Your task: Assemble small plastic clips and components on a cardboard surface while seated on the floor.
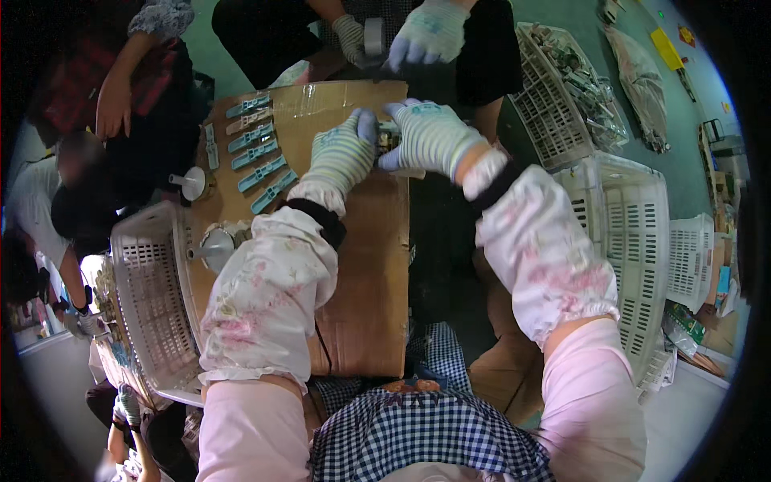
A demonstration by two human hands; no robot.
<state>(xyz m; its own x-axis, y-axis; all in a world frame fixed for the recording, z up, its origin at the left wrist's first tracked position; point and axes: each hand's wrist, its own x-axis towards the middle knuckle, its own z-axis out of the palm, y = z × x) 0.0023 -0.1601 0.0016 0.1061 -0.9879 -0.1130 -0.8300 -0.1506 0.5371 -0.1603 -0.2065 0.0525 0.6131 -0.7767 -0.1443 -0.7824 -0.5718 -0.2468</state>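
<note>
My left hand [344, 151] and my right hand [436, 140], in striped knit gloves, meet near the far right edge of a cardboard-topped table [365, 265]. Their fingers close from both sides around a small metallic-looking piece [389, 138]. Most of it is hidden by the gloves, so its kind cannot be made out. Left of my left hand, several long clips [262, 175] lie in a slanted row on the cardboard. Most are light blue and one is pinkish. Another pale clip [211, 146] lies apart at the table's left edge.
Two round pale metal pieces with stems [193, 185] [217, 247] stand on the left. White plastic baskets flank me left [157, 281] and right [634, 249]. A crate of metal parts [562, 96] is at the far right. Opposite, a co-worker's gloved hands [430, 32] hold a grey ring-shaped thing.
</note>
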